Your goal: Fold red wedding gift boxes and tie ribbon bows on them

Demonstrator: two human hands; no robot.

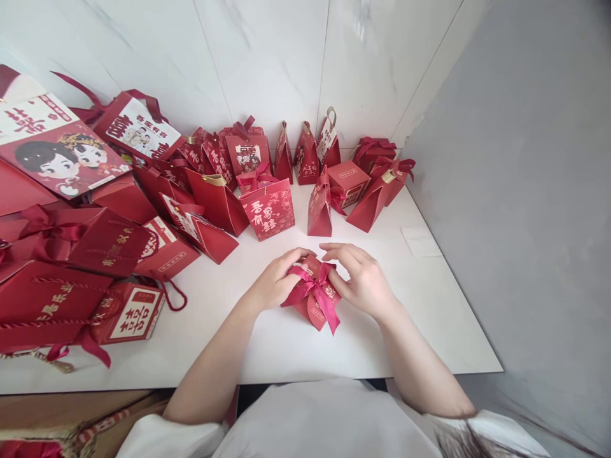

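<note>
The grip of the left hand (pixel 277 280) curls half-closed at the left side of the red box (pixel 316 316). The box sits between both hands over the white surface (pixel 424 312); likely light, crushable card, best held by its sides, since the ribbon bow (pixel 317 289) looks soft and slippery. The right hand (pixel 363 280) arches loosely, thumb and forefinger parted. Whether either pinches, I cannot tell.

red boxes (pixel 245 152) grouped nr tile wall (pixel 267 57); cartoon-print box (pixel 67 156) in l. pile. gray surface (pixel 515 159), r. side. cardbd carton (pixel 117 410) lwr l., below tabletop (pixel 415 318) edge.
</note>
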